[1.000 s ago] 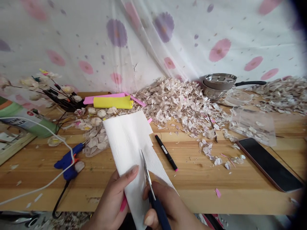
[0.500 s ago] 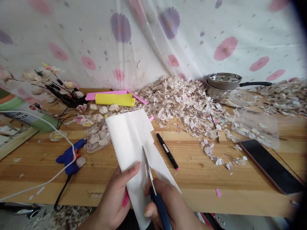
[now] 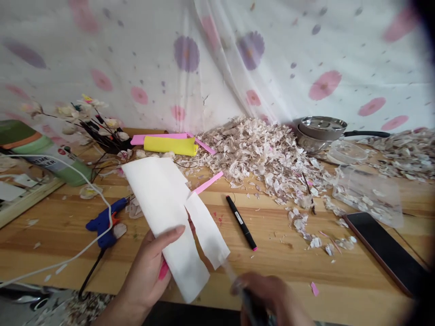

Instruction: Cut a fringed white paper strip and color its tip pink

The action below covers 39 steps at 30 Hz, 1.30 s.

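My left hand [image 3: 149, 267] is closed on a folded sheet of white crepe paper [image 3: 158, 194], thumb on top. A long slit runs up from the near edge, and a narrower strip [image 3: 208, 226] hangs off to the right, still joined at the upper part. Beside the strip's lower end, my right hand [image 3: 268, 292] grips a pair of scissors [image 3: 249, 299], both blurred by motion. A pink-tipped black marker [image 3: 241, 222] lies on the table to the right of the paper.
On the wooden table [image 3: 278, 271] lie a blue glue gun [image 3: 105, 222] with its cord, a phone [image 3: 384, 253], a heap of dried petals [image 3: 251, 149] and yellow crepe paper [image 3: 170, 146]. Steel pans [image 3: 321, 131] stand behind, and a green bottle [image 3: 50, 156] leans at left.
The cut in the white paper has lengthened to the near edge, parting a strip on the right. My right hand with the scissors has drawn back toward the lower right; the paper has shifted left.
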Available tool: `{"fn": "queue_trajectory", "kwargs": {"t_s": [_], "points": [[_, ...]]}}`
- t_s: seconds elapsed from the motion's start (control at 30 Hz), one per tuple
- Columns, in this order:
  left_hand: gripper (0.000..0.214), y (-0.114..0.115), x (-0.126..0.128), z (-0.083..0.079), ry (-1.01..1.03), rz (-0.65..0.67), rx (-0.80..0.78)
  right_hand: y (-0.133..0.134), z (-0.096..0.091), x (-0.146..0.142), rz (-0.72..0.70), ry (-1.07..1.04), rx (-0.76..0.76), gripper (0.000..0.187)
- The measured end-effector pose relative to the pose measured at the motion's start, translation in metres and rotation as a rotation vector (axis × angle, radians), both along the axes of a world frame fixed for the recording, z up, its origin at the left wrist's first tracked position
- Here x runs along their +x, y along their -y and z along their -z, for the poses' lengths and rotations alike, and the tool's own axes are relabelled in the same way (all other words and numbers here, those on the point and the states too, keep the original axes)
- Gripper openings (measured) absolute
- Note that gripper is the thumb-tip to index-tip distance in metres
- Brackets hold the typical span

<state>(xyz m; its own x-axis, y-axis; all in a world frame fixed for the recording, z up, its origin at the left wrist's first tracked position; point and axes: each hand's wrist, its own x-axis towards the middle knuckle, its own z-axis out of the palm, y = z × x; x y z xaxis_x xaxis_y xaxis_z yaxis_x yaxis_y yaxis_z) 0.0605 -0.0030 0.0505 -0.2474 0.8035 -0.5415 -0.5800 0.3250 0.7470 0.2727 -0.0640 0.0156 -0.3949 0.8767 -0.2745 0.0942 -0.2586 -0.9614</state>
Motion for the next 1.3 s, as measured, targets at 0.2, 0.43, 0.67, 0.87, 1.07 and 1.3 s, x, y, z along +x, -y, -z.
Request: {"fn": "queue_trajectory", "kwargs": {"t_s": [0.2,0.43,0.67,0.87,1.07,1.3], "points": [[0.035,0.010,0.004,0.005,0.112,0.035,-0.038,-0.057,-0.022,-0.024,0.389,-0.229,0.144,0.067],[0.057,0.017,0.003,0.011,0.222,0.085,-0.011,-0.087,-0.018,-0.060,0.103,-0.205,0.119,0.050],[0.048,0.011,-0.029,0.016,0.186,-0.011,0.037,-0.075,-0.034,-0.079,0.055,-0.032,0.172,0.031],[0.052,0.004,-0.049,0.014,0.106,0.081,0.088,-0.069,-0.041,-0.108,0.002,-0.028,0.107,0.028],[0.043,0.008,-0.057,0.015,0.178,0.042,0.022,-0.070,-0.039,-0.127,0.004,-0.052,0.102,0.025],[0.022,0.004,-0.066,0.008,0.210,-0.018,0.000,-0.067,-0.035,-0.129,-0.024,0.059,0.107,0.027]]}}
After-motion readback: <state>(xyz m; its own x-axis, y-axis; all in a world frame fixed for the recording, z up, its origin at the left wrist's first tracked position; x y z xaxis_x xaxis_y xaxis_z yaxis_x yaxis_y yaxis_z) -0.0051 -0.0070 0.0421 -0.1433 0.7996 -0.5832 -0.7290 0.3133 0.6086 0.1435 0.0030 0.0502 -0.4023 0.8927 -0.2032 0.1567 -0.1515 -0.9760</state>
